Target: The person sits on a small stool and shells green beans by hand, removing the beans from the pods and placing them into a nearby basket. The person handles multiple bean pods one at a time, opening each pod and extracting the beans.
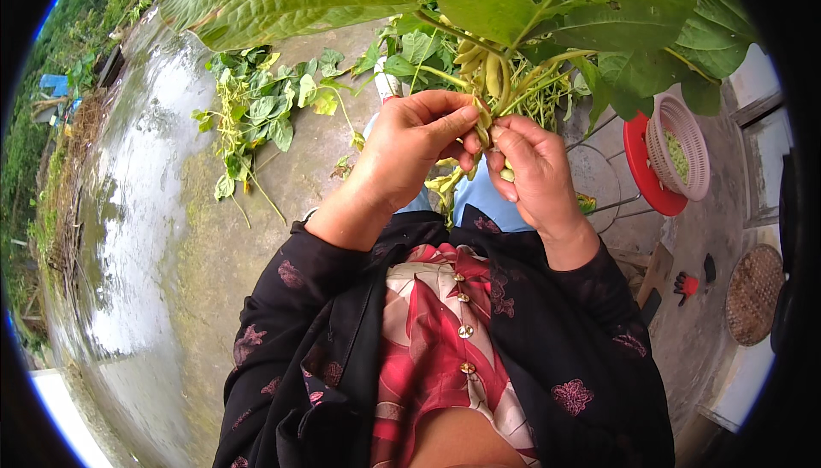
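Observation:
My left hand (pixel 420 141) pinches a yellow-green bean pod (pixel 482 123) between thumb and fingers, on a leafy bean plant held over my lap. Close against it, my right hand (pixel 529 163) has its thumb and forefinger on the same pod, with pale green beans (pixel 507 173) showing under its fingers. More plump pods (pixel 474 61) hang in a cluster on the stems just above both hands. Large green leaves (pixel 571 3), some with holes, spread across the top of the view. Further pods (pixel 446 183) dangle below my hands, between my knees.
A pink plastic basket (pixel 699 147) with shelled green beans (pixel 677 157) sits on a red round stool (pixel 648 179) at the right. Cut bean vines (pixel 263 112) lie on the concrete floor at the left. A red and black glove (pixel 687 285) and a round woven tray (pixel 753 295) are lower right.

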Demonstrator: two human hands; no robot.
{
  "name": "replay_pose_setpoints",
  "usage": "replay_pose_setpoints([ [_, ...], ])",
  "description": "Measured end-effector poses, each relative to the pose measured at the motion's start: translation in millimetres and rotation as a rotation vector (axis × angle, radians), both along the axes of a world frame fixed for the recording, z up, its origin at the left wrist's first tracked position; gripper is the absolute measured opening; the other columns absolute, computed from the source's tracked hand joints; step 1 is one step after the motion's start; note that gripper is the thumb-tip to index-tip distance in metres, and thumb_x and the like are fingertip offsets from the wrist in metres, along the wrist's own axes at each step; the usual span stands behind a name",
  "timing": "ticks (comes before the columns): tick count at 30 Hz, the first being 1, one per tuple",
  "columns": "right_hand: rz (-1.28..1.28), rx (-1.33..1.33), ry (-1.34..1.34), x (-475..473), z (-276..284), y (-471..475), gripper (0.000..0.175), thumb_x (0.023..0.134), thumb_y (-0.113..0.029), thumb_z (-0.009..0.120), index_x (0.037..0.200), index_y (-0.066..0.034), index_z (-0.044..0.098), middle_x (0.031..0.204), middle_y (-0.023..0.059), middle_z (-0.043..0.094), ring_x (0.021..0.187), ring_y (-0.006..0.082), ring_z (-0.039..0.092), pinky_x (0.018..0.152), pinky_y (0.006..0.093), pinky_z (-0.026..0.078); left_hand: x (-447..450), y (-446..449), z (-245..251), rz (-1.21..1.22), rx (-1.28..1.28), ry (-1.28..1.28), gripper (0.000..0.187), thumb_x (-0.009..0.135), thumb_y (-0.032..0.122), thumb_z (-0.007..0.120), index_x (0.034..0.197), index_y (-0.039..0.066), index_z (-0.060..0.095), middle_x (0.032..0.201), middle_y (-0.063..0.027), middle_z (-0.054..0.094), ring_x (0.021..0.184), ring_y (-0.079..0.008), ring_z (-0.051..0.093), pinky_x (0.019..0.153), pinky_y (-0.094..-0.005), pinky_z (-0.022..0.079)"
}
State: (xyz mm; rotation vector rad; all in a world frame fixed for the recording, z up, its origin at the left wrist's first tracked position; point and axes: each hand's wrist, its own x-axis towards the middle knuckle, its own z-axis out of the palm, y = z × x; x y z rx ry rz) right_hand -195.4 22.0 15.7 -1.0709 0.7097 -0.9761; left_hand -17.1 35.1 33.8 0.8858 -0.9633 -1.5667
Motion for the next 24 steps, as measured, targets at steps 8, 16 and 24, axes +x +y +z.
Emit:
replay_pose_setpoints([
  [8,0.056,-0.015,0.049,6.0,7.1,-1.9,0.03,0.102,-0.031,0.056,0.091,-0.0039,0.063,0.069,0.0016,0.059,0.045,0.0016,0.039,0.039,0.0181,0.027,-15.3,2.8,-2.8,0.146,-0.038,-0.104,0.023,0.098,0.013,0.06,0.108,-0.007,0.064,0.077,-0.0081,0.065,0.065,-0.0142,0.062,0.061,-0.0257,0.051],
  [16,0.019,0.057,0.086,2.3,9.5,-1.9,0.029,0.099,-0.027,0.055,0.08,-0.0059,0.06,0.065,-0.0017,0.054,0.045,0.0018,0.038,0.038,0.0195,0.026,-26.7,15.3,0.5,0.196,-0.054,-0.09,0.025,0.099,0.009,0.054,0.115,-0.01,0.061,0.086,-0.0134,0.068,0.071,-0.0204,0.068,0.069,-0.0311,0.057],
  [24,0.053,0.231,0.008,-5.4,10.8,-4.9,0.022,0.095,-0.015,0.049,0.078,-0.0055,0.057,0.066,-0.0009,0.052,0.043,0.0022,0.036,0.038,0.0194,0.026,-31.2,16.4,1.3,0.187,-0.094,-0.064,0.026,0.099,0.005,0.054,0.119,-0.012,0.056,0.091,-0.0158,0.068,0.078,-0.0207,0.069,0.071,-0.0319,0.06],
])
